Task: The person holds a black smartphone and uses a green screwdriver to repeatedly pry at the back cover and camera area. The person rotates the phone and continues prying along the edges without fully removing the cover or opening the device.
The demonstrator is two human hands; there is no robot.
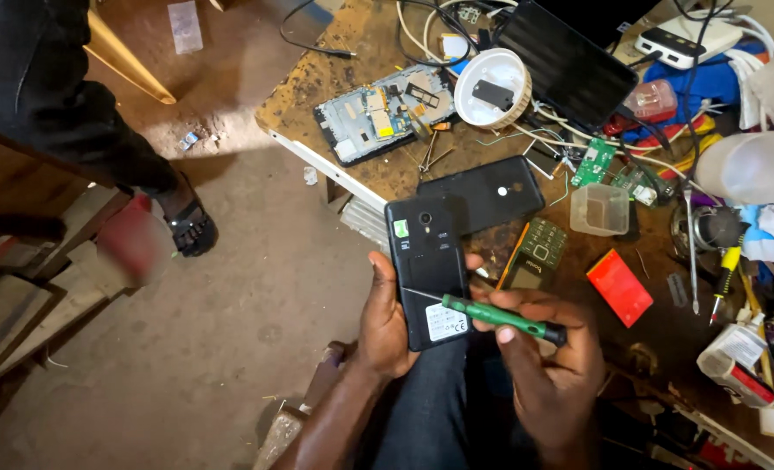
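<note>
Centre of the frame: the left hand (385, 324) has its grip closed around a black phone (426, 265) (back cover off, rear side up), held above the lap. The right hand (550, 365) grips a green screwdriver (502, 317), its tip resting on the phone's rear. On the desk (308, 96) just above lie a black back cover (484, 193), a keypad phone (533, 254) and a red card (620, 286).

White label (446, 322) low on black phone (428, 265) (1 small green sticker (402, 229) above).
</note>
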